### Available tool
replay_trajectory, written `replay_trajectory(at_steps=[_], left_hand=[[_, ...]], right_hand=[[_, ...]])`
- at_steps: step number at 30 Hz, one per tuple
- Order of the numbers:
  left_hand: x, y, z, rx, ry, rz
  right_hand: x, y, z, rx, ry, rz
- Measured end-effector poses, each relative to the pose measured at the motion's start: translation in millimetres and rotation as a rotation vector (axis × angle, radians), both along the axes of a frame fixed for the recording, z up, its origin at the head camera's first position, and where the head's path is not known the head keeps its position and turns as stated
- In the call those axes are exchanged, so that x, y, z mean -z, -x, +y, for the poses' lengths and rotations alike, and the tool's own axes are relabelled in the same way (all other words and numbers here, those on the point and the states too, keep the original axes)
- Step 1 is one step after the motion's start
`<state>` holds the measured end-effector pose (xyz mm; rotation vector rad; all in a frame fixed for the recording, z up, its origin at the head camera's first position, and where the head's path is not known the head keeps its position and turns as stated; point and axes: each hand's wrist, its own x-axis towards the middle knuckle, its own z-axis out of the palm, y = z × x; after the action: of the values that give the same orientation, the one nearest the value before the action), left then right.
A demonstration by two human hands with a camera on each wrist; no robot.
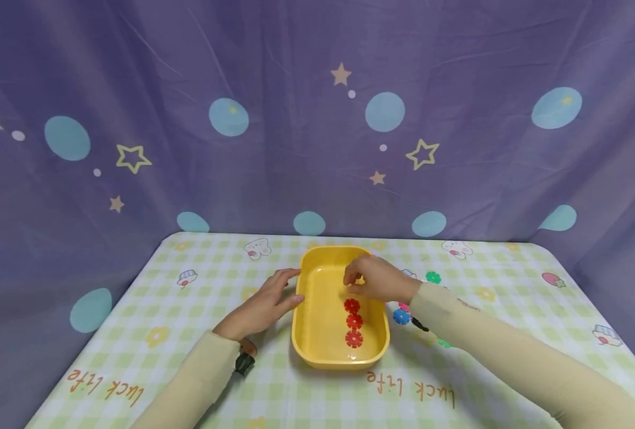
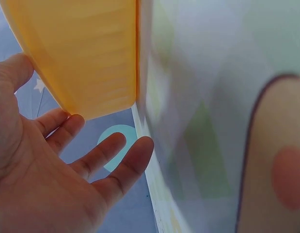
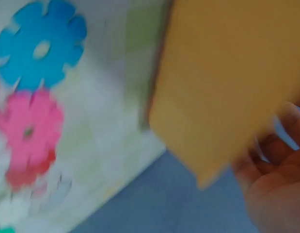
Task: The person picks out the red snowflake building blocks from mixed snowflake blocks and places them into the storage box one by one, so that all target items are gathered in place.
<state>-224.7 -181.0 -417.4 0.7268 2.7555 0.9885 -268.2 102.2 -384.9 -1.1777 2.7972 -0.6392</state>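
A yellow tray (image 1: 317, 351) stands on the table with three red flower-shaped discs (image 1: 354, 322) in a row inside it, along its right half. My left hand (image 1: 266, 301) is at the tray's left side, fingers spread. In the left wrist view the thumb and some fingertips of the left hand (image 2: 57, 160) meet the edge of the tray (image 2: 86, 58). My right hand (image 1: 378, 279) reaches over the tray's right rim, fingers bent and thumb toward them, beyond the red discs. I cannot tell whether anything is between those fingertips.
Right of the tray, partly under my right forearm, lie more flower-shaped discs: a blue disc (image 1: 401, 316), a green disc (image 1: 433, 277) and a pink disc (image 3: 31, 127) among them. A checkered cloth (image 1: 215, 310) covers the table. A purple curtain (image 1: 296, 179) hangs behind.
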Motion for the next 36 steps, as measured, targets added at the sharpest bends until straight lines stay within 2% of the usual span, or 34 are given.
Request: replay_trajectory(at_steps=[3, 6, 11, 16, 18, 22, 29, 36], left_hand=[[0.7, 0.1, 0.7, 0.002, 0.002, 0.008], [1.7, 0.6, 0.3, 0.005, -0.011, 0.022], [-0.5, 0.1, -0.8, 0.008, -0.022, 0.028], [-0.3, -0.4, -0.7, -0.006, -0.012, 0.013], [-0.1, -1.0, 0.1, -0.009, -0.010, 0.008], [-0.2, -1.5, 1.8, -0.007, -0.007, 0.004], [-0.2, -2.1, 0.6, -0.003, -0.009, 0.006], [-2.2, -3.2, 1.9, 0.003, -0.004, -0.005]], right_hand=[[-7.4, 1.0, 22.7, -0.009, 0.085, 0.070], [-10.5, 0.4, 50.5, 0.053, 0.104, 0.081], [-5.1, -6.9, 94.8, 0.145, 0.062, -0.015], [7.8, -18.5, 126.5, 0.153, -0.015, -0.133], [12.2, -23.1, 135.7, 0.160, -0.039, -0.153], [17.8, -31.3, 147.4, 0.231, -0.062, -0.153], [25.1, -37.8, 150.0, 0.425, -0.108, -0.175], [30.1, -40.3, 146.9, 0.469, -0.175, -0.193]])
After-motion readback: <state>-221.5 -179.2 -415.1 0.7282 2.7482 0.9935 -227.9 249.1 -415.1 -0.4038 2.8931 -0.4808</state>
